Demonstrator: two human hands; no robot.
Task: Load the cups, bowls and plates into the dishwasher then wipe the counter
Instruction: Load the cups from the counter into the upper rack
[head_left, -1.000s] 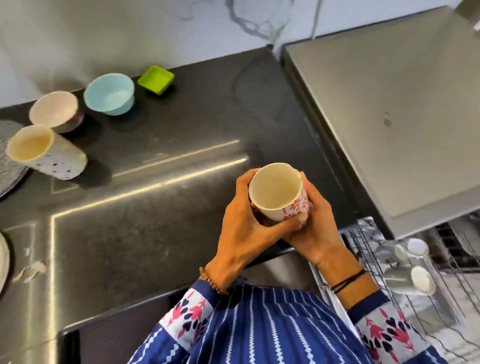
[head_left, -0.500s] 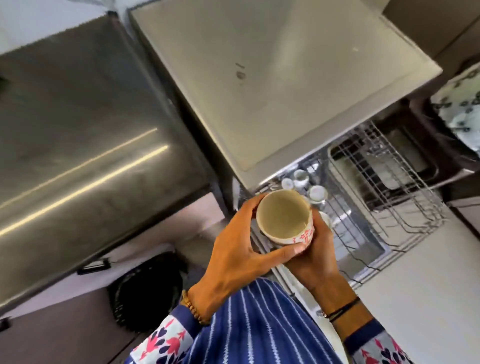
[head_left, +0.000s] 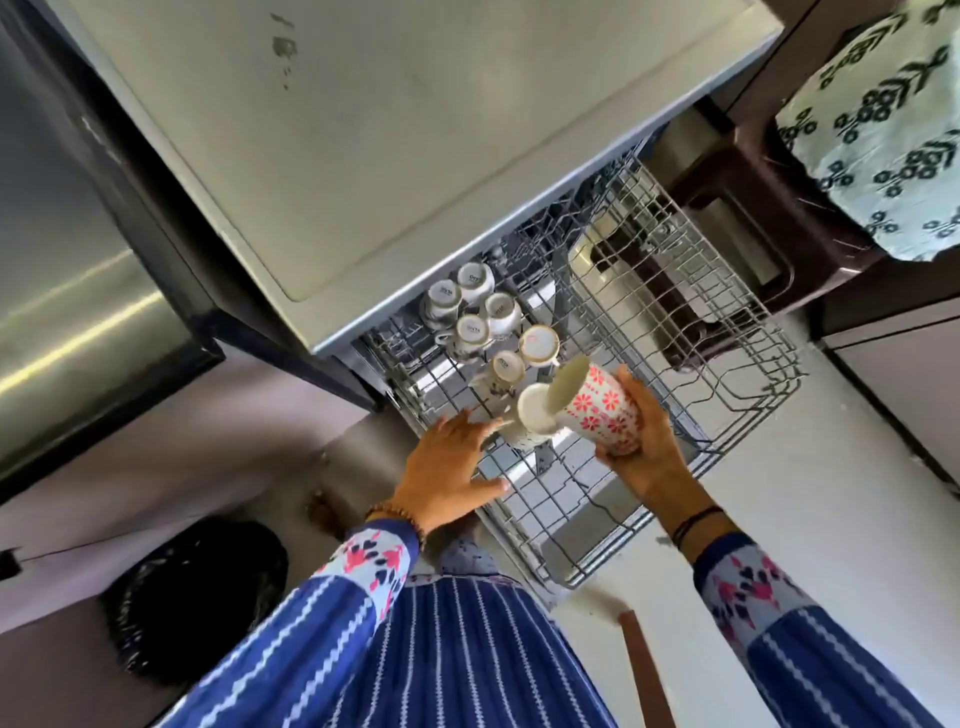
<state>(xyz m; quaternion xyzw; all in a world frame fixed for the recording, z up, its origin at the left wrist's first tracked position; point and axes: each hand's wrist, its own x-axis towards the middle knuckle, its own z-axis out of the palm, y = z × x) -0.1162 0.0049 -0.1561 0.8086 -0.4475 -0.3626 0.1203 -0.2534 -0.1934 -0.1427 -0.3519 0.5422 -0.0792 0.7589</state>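
I look down at the pulled-out wire rack (head_left: 670, 332) of the dishwasher. My right hand (head_left: 649, 452) grips a white cup with red flowers (head_left: 597, 405), tipped on its side with its mouth pointing left, just above the rack. Under its mouth stands an upside-down white cup (head_left: 532, 415). My left hand (head_left: 452, 467) hovers open at the rack's left edge, fingertips close to that cup. Several small white cups (head_left: 475, 306) sit upside down at the rack's back left.
The grey dishwasher top (head_left: 374, 135) overhangs the rack's back. A dark steel counter (head_left: 67, 270) lies left. A black bin (head_left: 197, 592) stands at lower left. A brown stool (head_left: 753, 208) with a patterned cloth (head_left: 883, 135) is at the right. Pale floor lies right of the rack.
The view swung from the counter down to the rack. The flowered cup went from upright in both hands to tipped sideways in my right hand alone; my left hand let go.
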